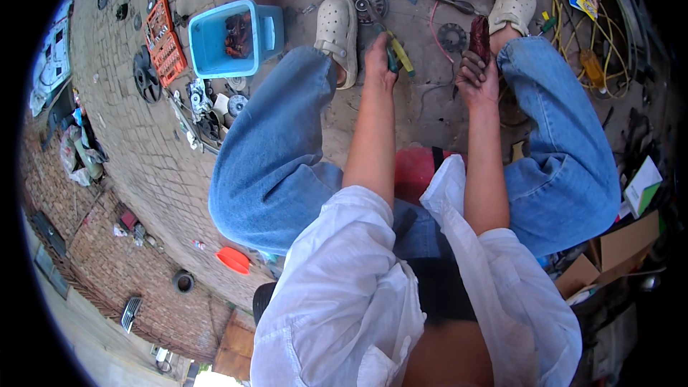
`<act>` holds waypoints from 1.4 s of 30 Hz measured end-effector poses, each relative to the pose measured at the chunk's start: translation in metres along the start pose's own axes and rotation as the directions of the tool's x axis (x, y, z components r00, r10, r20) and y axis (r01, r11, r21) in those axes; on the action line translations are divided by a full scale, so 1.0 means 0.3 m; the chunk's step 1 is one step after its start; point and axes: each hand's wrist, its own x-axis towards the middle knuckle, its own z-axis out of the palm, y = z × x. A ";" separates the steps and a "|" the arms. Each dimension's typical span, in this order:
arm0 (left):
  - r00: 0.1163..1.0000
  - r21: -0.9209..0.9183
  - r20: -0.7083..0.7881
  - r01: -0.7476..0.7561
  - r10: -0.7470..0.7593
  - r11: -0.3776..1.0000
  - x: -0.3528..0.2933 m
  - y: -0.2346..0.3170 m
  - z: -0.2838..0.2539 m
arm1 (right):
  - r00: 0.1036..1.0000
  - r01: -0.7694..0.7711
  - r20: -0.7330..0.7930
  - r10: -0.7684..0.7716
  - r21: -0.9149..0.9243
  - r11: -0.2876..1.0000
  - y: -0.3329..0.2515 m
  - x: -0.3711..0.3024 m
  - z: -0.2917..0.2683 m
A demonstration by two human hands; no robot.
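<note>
Bright daylight, even and fairly soft, no hard sun patches on the paved floor [143,165]. Shadows are weak: a soft one under the knees beside the blue tub [229,39]. White shirt [337,294] reads very bright, near blown out at its folds. Colours saturated. Strong fisheye: paving lines curve hard left of the tub, and the brick wall [86,244] bends along the rim. Black vignette fills all four corners. Centre is sharp enough; both hands show slight softness. Clutter far right of the shirt sits dark and murky.
</note>
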 end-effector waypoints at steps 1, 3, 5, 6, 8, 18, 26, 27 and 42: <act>1.000 -0.017 0.009 -0.006 0.006 1.000 0.007 0.000 -0.001 | 1.000 0.004 -0.006 -0.004 0.003 1.000 0.002 0.001 0.003; 0.999 -0.050 0.026 -0.019 0.020 0.999 0.020 -0.004 -0.002 | 1.000 0.001 -0.006 -0.001 0.009 1.000 0.007 0.003 0.008; 1.000 -0.023 0.000 -0.013 0.013 1.000 0.016 0.003 0.018 | 1.000 -0.009 0.003 0.009 0.012 1.000 0.002 0.003 0.010; 1.000 -0.009 -0.013 -0.010 0.010 1.000 0.014 0.006 0.028 | 1.000 -0.004 0.000 0.004 0.014 1.000 0.001 0.004 0.010; 1.000 -0.010 -0.004 0.006 -0.006 1.000 0.041 0.003 0.020 | 1.000 -0.004 -0.006 0.005 0.016 1.000 0.008 0.003 0.012; 0.957 0.184 -0.219 -0.151 0.190 0.971 0.058 -0.070 0.113 | 0.999 0.010 -0.048 -0.010 0.003 1.000 0.001 0.010 0.014; 0.947 0.153 -0.251 -0.164 0.199 0.974 0.118 -0.148 0.093 | 0.992 0.120 -0.053 -0.114 0.116 0.986 -0.005 -0.002 0.033; 0.944 0.141 -0.259 -0.172 0.204 0.975 0.131 -0.154 0.081 | 0.993 0.099 0.058 -0.104 0.081 0.992 -0.028 -0.002 0.044; 0.978 0.307 -0.206 0.029 0.037 0.951 0.057 -0.144 0.045 | 0.957 0.158 -0.125 -0.261 -0.530 0.833 -0.070 -0.017 0.102</act>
